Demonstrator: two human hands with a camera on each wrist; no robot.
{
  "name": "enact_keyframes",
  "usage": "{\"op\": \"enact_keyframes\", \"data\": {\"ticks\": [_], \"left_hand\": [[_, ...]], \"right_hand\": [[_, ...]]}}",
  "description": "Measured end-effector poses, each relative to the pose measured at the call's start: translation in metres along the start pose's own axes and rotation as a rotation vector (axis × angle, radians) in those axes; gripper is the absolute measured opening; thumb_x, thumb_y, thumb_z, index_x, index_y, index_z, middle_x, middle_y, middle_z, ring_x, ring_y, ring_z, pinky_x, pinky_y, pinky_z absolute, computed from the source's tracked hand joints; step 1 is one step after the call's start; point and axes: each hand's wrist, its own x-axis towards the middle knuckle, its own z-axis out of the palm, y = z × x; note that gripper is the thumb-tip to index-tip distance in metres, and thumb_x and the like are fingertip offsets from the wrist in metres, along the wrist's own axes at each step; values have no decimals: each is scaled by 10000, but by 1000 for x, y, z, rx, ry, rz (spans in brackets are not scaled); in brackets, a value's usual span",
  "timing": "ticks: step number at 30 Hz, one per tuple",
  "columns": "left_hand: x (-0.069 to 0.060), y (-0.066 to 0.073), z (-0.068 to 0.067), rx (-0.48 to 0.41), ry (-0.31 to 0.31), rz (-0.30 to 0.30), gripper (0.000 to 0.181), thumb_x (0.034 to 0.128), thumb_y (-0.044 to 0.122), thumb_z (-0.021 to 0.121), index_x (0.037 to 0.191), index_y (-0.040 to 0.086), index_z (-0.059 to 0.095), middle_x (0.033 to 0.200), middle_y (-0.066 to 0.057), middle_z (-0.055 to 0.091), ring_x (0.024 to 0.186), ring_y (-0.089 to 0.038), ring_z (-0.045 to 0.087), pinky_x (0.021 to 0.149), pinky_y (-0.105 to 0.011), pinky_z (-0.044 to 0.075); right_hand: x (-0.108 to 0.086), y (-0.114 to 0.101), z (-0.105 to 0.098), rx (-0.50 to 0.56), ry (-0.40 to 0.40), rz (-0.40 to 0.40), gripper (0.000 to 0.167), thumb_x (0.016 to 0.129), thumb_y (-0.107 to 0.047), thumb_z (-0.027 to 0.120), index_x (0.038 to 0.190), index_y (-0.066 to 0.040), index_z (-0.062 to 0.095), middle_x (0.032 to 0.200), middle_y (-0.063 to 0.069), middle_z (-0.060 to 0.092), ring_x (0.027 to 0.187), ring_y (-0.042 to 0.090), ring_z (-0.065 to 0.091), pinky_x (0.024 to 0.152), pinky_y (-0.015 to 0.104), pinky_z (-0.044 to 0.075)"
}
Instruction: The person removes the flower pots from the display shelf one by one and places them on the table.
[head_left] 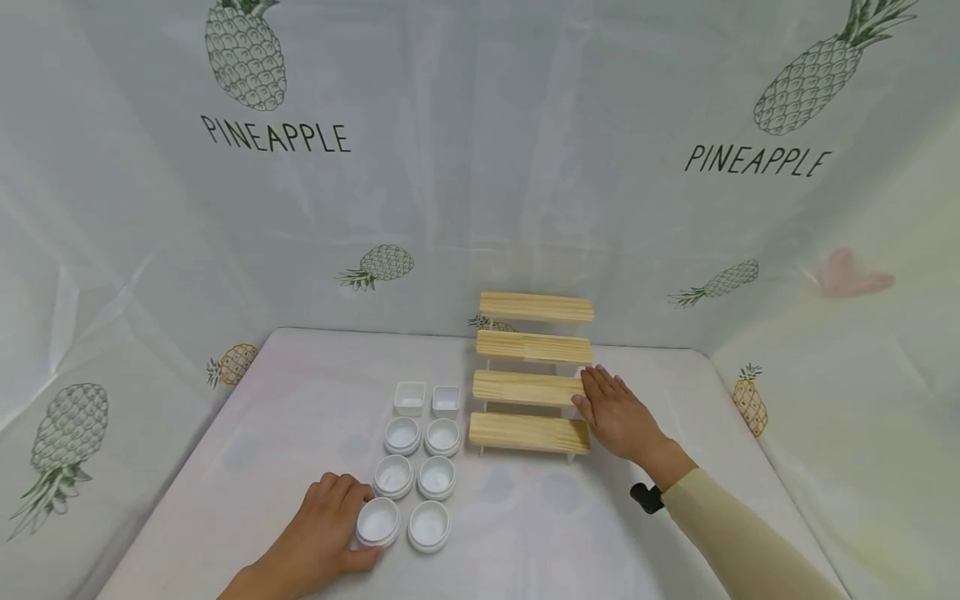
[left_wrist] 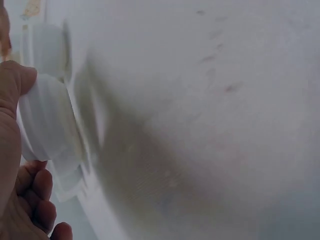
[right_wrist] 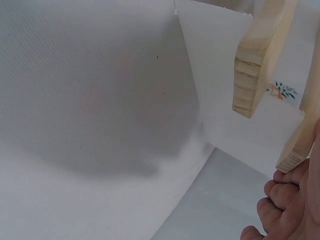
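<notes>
My left hand point(head_left: 318, 529) holds the nearest left small round white pot point(head_left: 378, 523) between thumb and fingers, and the pot stands on the table with its mouth up. In the left wrist view, the thumb point(left_wrist: 15, 85) lies on one side of that pot point(left_wrist: 47, 120) and a fingertip touches the other. At the right end of a four-tier wooden display stand point(head_left: 529, 433), my right hand point(head_left: 622, 421) rests against the third shelf from the top with its fingers stretched forward. Part of that hand is cut off at the right wrist view's edge.
More round white pots point(head_left: 430, 525) stand in two columns, with two square white dishes point(head_left: 410, 399) behind them. A white cloth covers the table point(head_left: 300, 400). Pineapple-printed curtains point(head_left: 525, 167) hang behind and at both sides.
</notes>
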Motion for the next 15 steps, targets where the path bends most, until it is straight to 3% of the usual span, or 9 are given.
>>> {"op": "enact_keyframes", "data": {"ticks": [9,15], "left_hand": [[0,5,7,-17,13,-31,653,670,540,928,1101,155,625,985,134,488,959,-93,388,862,-356,394],[1,8,4,-21,-35,-56,653,696,546,918,1124,145,629,989,122,494,963,-103,390,878,-373,400]], "right_hand": [[2,0,-4,6,-30,14,657,1165,-392,314,1579,119,340,1654,303,339,1569,467,273,1246,626,250],[0,0,-1,9,-34,13,663,1165,-399,311,1579,118,340,1653,302,341,1568,466,276,1244,627,253]]}}
